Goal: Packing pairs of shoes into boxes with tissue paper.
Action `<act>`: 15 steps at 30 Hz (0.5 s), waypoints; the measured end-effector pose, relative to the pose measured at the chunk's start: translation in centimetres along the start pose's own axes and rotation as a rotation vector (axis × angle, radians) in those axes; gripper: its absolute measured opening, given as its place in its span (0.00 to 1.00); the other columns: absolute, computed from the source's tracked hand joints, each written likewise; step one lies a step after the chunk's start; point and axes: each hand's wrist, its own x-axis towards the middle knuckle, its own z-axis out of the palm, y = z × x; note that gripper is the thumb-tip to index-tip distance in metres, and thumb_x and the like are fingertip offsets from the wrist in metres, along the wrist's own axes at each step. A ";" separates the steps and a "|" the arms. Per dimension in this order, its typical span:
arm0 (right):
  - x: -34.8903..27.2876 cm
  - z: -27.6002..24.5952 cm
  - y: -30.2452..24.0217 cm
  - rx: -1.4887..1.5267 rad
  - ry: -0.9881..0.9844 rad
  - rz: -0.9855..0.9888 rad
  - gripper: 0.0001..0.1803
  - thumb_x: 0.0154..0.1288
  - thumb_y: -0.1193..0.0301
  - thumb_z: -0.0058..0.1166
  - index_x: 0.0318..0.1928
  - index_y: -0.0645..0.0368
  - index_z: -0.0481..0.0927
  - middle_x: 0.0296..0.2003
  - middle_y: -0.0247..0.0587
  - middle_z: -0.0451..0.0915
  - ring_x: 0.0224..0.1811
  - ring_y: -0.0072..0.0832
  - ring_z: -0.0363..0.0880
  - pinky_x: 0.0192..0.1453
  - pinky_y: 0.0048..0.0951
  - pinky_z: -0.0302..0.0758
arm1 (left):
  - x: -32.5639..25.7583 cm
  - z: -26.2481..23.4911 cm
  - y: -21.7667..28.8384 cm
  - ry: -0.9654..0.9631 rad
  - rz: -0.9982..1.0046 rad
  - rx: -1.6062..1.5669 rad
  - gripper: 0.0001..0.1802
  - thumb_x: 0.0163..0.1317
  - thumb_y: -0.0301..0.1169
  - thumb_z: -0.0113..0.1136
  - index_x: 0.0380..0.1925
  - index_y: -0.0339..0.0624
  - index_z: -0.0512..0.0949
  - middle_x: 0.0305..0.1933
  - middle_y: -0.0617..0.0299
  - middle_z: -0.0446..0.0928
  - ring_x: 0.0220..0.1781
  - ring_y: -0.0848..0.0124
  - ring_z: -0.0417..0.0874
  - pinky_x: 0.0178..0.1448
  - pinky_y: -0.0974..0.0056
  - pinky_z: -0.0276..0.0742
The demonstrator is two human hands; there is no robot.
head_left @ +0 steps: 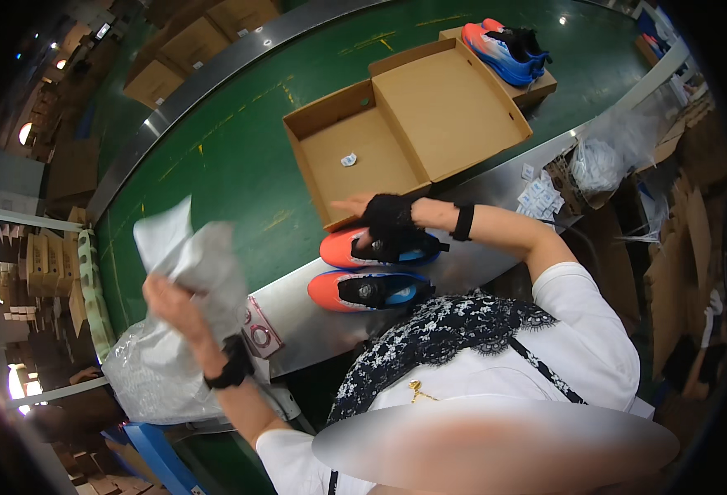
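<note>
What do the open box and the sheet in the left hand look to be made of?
Open box: plain brown cardboard, matte, with folded flaps. Sheet: thin grey-white tissue paper, probably, since it crumples softly in the left hand.

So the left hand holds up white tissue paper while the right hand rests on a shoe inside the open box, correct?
Not quite. In the head view the right hand rests on an orange shoe lying outside the open cardboard box, on the metal ledge in front of it. The left hand does hold up white tissue paper.
</note>
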 end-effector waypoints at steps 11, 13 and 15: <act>2.0 -6.1 4.5 0.614 1.155 0.438 0.35 0.45 0.56 0.63 0.49 0.65 0.67 0.27 0.47 0.76 0.29 0.35 0.75 0.34 0.33 0.72 | -3.3 20.5 14.9 -0.349 0.518 -0.321 0.26 0.61 0.40 0.51 0.55 0.37 0.63 0.54 0.43 0.67 0.56 0.51 0.68 0.56 0.48 0.62; -0.8 -10.0 9.6 0.405 1.329 0.641 0.31 0.46 0.54 0.61 0.43 0.67 0.71 0.31 0.52 0.78 0.33 0.46 0.76 0.39 0.38 0.72 | -4.0 19.9 13.5 -0.421 0.583 -0.094 0.26 0.60 0.40 0.52 0.55 0.38 0.63 0.58 0.44 0.62 0.61 0.51 0.62 0.60 0.43 0.55; -4.5 -13.7 14.7 -0.020 1.738 0.513 0.33 0.46 0.63 0.63 0.50 0.67 0.66 0.40 0.49 0.75 0.42 0.40 0.74 0.49 0.33 0.70 | -5.4 20.1 11.2 -0.498 0.642 0.134 0.27 0.59 0.41 0.52 0.56 0.39 0.64 0.61 0.44 0.58 0.65 0.50 0.55 0.63 0.39 0.47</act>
